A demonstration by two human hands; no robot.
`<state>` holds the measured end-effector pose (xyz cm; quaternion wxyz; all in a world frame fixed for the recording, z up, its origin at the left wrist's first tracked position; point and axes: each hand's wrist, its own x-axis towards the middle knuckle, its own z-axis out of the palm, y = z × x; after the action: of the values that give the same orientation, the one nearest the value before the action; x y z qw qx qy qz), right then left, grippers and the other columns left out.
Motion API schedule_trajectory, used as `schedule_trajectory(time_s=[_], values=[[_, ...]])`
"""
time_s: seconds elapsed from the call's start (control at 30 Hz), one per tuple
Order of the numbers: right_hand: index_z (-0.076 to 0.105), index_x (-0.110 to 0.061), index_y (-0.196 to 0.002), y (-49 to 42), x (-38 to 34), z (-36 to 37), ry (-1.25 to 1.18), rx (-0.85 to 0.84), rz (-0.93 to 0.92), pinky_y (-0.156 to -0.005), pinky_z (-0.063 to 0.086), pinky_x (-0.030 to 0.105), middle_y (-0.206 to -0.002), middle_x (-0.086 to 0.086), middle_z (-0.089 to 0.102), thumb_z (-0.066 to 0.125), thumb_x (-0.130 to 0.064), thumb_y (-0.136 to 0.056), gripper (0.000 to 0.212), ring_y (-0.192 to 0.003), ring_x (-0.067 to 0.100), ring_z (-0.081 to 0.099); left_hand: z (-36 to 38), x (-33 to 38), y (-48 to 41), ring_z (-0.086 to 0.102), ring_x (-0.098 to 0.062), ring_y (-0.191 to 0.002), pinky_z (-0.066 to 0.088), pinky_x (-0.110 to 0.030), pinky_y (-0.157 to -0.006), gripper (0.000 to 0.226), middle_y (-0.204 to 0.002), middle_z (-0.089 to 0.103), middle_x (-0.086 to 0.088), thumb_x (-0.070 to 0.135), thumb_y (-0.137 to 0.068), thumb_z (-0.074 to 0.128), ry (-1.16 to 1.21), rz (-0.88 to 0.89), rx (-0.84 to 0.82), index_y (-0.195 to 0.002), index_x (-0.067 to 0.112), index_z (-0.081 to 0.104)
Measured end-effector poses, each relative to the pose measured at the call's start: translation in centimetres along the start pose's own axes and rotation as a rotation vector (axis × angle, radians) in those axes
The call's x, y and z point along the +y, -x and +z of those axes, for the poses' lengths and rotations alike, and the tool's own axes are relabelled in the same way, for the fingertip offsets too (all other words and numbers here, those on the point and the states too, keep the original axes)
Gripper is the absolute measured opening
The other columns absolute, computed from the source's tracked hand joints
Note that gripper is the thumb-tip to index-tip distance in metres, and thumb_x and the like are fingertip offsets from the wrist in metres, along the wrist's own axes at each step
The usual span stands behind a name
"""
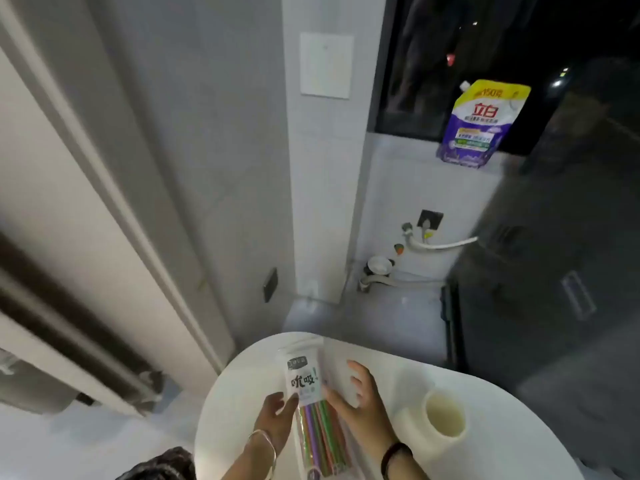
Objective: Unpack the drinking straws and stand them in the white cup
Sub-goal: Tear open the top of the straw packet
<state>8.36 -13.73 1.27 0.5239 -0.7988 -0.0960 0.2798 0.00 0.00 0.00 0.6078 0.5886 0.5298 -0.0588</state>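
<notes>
A clear packet of coloured drinking straws [313, 424] with a white printed label lies lengthwise on the round white table [485, 455]. My left hand [275, 419] touches the packet's left edge with relaxed fingers. My right hand [358, 400] lies on the packet's right side, its thumb against the straws and its spread fingers on a pale, see-through flat thing beside them. The white cup [443, 415] stands upright on the table to the right of my right hand, with nothing showing inside it.
The table's far edge curves just past the packet top. Beyond it are a grey floor, a white wall pillar [322, 202] and pipes and hoses [381, 271]. A purple and yellow refill pouch [481, 123] stands on the window ledge. A dark appliance [554, 271] is at the right.
</notes>
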Motion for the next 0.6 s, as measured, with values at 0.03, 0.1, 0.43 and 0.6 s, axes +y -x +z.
schedule_trajectory(time_s=[0.03,0.1,0.43,0.6], values=[[0.038,-0.031,-0.125,-1.1,1.7,1.0,-0.035,-0.003,-0.035,-0.086,0.036,0.003,-0.127,-0.009,0.044,0.073,-0.036,-0.077,0.059,-0.11,-0.003,0.046,0.8,-0.7,-1.8,0.048,-0.036,-0.128,0.038,-0.044,-0.109,0.053,-0.139,0.05,-0.021,0.027,-0.095,0.057,0.014,0.024,-0.001,-0.139,0.002,0.042],[0.037,-0.032,-0.126,-3.4,4.4,2.5,-0.029,-0.044,-0.043,-0.085,0.035,0.004,-0.128,-0.011,0.044,0.07,-0.038,-0.079,0.058,-0.111,-0.003,0.045,1.7,-1.4,-5.0,0.042,-0.033,-0.134,0.035,-0.043,-0.112,0.062,-0.148,0.043,-0.017,0.034,-0.095,0.054,-0.011,0.059,-0.003,-0.145,0.003,0.035],[0.035,-0.046,-0.136,-10.9,13.8,8.2,0.137,-0.085,-0.362,-0.109,0.01,0.011,-0.145,-0.027,0.023,0.041,-0.056,-0.09,0.048,-0.13,-0.016,0.013,4.1,-4.3,-16.5,0.057,-0.035,-0.116,0.042,-0.045,-0.106,0.063,-0.124,0.061,-0.013,0.051,-0.097,0.037,0.03,0.311,0.09,-0.143,0.007,0.037],[0.035,-0.042,-0.137,-11.5,14.9,8.4,0.083,-0.061,-0.453,-0.115,0.017,0.019,-0.147,-0.023,0.03,0.028,-0.065,-0.083,0.06,-0.133,-0.012,0.023,4.5,-4.0,-18.2,0.06,-0.036,-0.104,0.042,-0.04,-0.101,0.066,-0.113,0.066,-0.016,0.055,-0.099,0.022,-0.126,0.422,0.047,-0.113,0.006,0.064]])
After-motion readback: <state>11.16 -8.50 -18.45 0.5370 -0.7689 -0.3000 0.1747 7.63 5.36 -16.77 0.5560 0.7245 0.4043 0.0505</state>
